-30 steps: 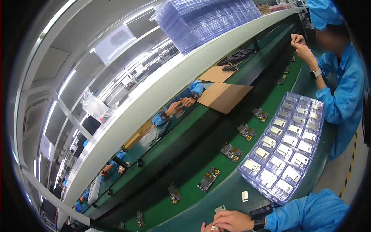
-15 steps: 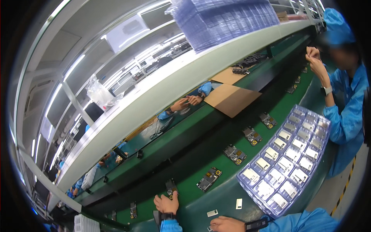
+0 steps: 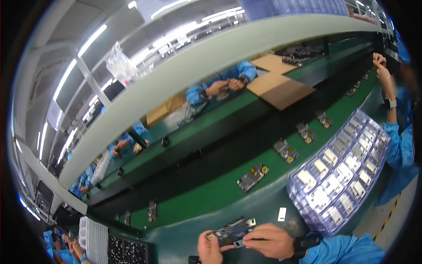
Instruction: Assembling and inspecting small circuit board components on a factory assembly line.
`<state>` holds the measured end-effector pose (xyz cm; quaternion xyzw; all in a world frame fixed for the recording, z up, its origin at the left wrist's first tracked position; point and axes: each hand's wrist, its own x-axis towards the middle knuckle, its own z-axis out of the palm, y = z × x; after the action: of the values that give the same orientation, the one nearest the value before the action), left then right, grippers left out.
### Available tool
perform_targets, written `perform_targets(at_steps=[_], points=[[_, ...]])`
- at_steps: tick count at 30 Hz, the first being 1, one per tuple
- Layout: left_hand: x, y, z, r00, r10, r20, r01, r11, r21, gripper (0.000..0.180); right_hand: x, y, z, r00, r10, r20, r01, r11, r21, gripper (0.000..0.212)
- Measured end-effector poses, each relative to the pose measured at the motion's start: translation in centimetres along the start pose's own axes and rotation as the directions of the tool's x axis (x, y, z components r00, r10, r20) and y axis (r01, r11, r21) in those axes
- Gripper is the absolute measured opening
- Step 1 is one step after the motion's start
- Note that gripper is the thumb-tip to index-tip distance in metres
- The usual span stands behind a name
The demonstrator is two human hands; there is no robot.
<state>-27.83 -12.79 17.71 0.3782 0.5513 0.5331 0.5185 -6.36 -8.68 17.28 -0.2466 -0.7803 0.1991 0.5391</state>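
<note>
Lifted off the belt [image 3: 206, 203] since half a second ago, one board [image 3: 229, 232] is now over the table [image 3: 182, 241], held at its left end by the thumb and fingers of our left hand [image 3: 209, 250]. Our right hand [image 3: 270, 242] pinches a small plate [image 3: 238, 243] at the board's near edge; we cannot tell whether the two touch. Another plate [image 3: 251, 222] shows by the board's far right corner. We have a third plate [image 3: 281, 214] lying on the table, near the clear tray [image 3: 302, 206] of plates.
</note>
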Motion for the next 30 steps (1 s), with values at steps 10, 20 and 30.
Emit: perform_targets(at_steps=[10,20,30], points=[[-2.9,0.8,1.0,0.953,-0.199,0.23,0.244,0.952,-0.188,0.027,-0.9,0.8,1.2,0.994,0.059,0.096,-0.053,0.996,-0.066,0.033],[-3.8,1.7,0.6,0.944,-0.237,0.228,0.291,0.924,-0.247,0.027,-0.7,-0.7,1.7,0.987,0.118,0.112,-0.103,0.986,-0.134,0.03],[-3.5,1.3,0.3,0.952,-0.19,0.24,0.244,0.944,-0.22,0.025,-0.7,-0.2,1.9,0.983,0.111,0.147,-0.093,0.988,-0.125,0.03]])
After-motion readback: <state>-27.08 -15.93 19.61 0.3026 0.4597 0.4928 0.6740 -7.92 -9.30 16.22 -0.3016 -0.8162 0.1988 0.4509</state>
